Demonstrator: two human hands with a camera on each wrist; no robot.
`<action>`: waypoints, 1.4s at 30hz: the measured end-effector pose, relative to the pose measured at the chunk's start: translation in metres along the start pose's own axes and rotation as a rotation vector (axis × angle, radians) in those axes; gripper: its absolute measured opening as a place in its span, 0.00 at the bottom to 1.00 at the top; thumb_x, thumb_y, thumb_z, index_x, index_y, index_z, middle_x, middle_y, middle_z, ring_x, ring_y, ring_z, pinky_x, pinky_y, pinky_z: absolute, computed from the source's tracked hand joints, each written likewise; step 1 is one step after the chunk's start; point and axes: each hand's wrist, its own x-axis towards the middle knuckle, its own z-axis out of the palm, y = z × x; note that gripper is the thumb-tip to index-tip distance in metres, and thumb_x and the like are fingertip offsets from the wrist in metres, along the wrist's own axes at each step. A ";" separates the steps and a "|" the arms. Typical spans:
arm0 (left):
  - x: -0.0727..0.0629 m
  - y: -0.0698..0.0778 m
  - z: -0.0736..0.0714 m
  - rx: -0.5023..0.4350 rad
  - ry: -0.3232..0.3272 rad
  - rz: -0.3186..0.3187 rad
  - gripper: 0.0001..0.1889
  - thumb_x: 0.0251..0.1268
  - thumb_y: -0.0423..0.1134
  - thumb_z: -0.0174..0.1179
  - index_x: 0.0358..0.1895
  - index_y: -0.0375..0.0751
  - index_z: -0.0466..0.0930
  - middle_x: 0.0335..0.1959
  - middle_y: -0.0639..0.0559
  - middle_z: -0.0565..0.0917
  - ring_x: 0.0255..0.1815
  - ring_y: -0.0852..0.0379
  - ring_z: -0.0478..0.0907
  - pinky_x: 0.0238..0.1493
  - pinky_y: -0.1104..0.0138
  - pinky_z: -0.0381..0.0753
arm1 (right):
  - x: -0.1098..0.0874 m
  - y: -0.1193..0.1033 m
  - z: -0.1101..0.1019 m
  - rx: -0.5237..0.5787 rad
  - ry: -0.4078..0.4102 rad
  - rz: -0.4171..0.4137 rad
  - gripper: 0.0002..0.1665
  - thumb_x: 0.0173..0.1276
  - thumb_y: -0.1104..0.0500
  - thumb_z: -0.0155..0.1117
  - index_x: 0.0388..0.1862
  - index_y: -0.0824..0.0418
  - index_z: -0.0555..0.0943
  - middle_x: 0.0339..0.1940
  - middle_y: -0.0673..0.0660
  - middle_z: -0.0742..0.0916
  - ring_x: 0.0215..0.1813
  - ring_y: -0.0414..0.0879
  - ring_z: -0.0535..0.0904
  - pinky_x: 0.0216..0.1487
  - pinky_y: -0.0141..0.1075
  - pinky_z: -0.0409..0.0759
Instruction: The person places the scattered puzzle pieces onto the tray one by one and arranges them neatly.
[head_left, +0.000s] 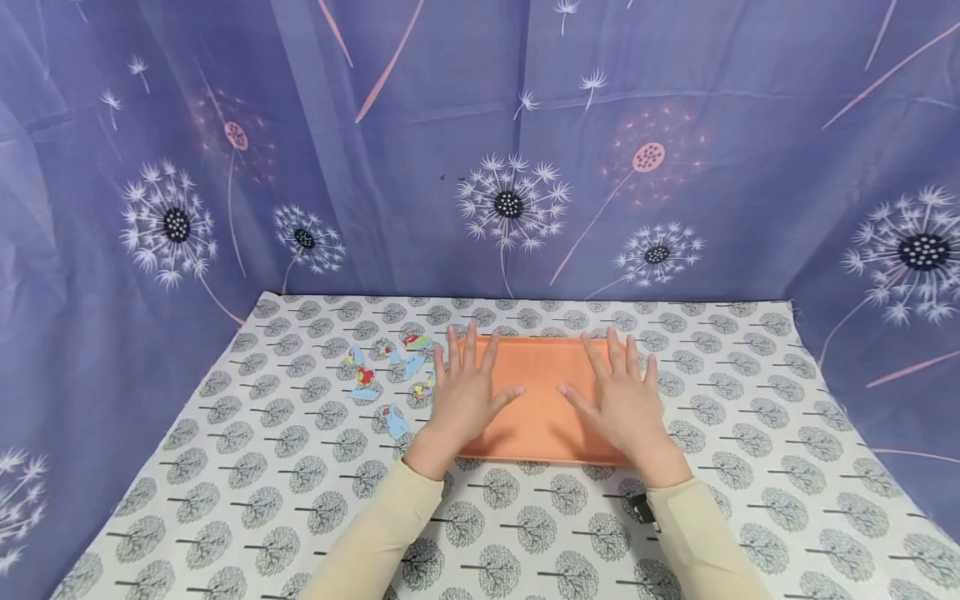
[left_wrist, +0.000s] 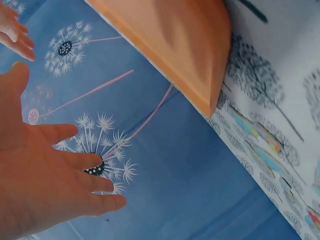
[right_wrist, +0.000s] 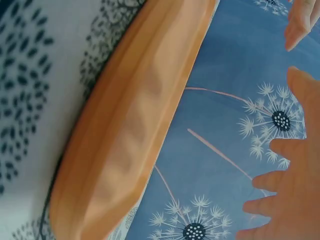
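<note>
An orange rectangular tray lies on the table, and in the head view no object shows inside it. Over its left end hovers my left hand, fingers spread and straight, thumb pointing inward. My right hand mirrors it over the right end, also with spread fingers. Both wrist views show the left hand and the right hand raised apart from the tray, holding nothing. Left of the tray lie several small flat colourful pieces, light blue, red, yellow and green; their exact kind is too small to tell.
A white cloth with grey tree prints covers the table. Blue-purple curtains with dandelion prints stand behind the table and at both sides. A small black object sits at the right wrist.
</note>
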 end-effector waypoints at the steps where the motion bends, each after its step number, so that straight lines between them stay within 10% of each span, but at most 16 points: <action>1: 0.000 -0.001 -0.001 0.000 0.009 0.006 0.46 0.62 0.70 0.46 0.77 0.48 0.47 0.77 0.38 0.37 0.75 0.34 0.28 0.73 0.42 0.27 | 0.001 0.001 -0.001 0.003 0.008 -0.005 0.48 0.70 0.31 0.45 0.79 0.54 0.47 0.77 0.67 0.47 0.74 0.72 0.40 0.72 0.66 0.30; 13: -0.001 -0.036 -0.015 -0.123 0.140 0.037 0.39 0.67 0.52 0.58 0.75 0.42 0.54 0.76 0.35 0.49 0.75 0.33 0.39 0.75 0.40 0.41 | -0.001 0.020 -0.003 0.086 0.113 -0.050 0.44 0.70 0.38 0.53 0.76 0.61 0.56 0.75 0.70 0.56 0.73 0.72 0.48 0.73 0.67 0.44; 26: -0.001 -0.075 -0.025 -0.275 0.119 -0.025 0.34 0.65 0.35 0.60 0.73 0.34 0.57 0.67 0.33 0.65 0.68 0.37 0.61 0.70 0.46 0.64 | -0.010 0.046 -0.006 0.209 0.124 -0.009 0.41 0.72 0.46 0.55 0.74 0.67 0.56 0.74 0.72 0.57 0.72 0.73 0.52 0.71 0.67 0.49; 36: 0.000 -0.094 -0.020 -0.378 -0.083 -0.076 0.30 0.66 0.28 0.57 0.71 0.33 0.60 0.69 0.32 0.64 0.68 0.36 0.64 0.65 0.46 0.71 | -0.012 0.062 0.001 0.364 0.068 0.046 0.41 0.73 0.49 0.56 0.75 0.67 0.55 0.73 0.73 0.59 0.70 0.73 0.56 0.68 0.68 0.56; 42: 0.004 -0.108 -0.011 -0.478 -0.182 -0.082 0.30 0.64 0.24 0.57 0.70 0.31 0.62 0.56 0.34 0.75 0.48 0.43 0.77 0.38 0.61 0.84 | -0.010 0.068 0.005 0.473 0.002 0.094 0.40 0.73 0.52 0.56 0.76 0.67 0.53 0.69 0.77 0.64 0.64 0.74 0.65 0.66 0.66 0.62</action>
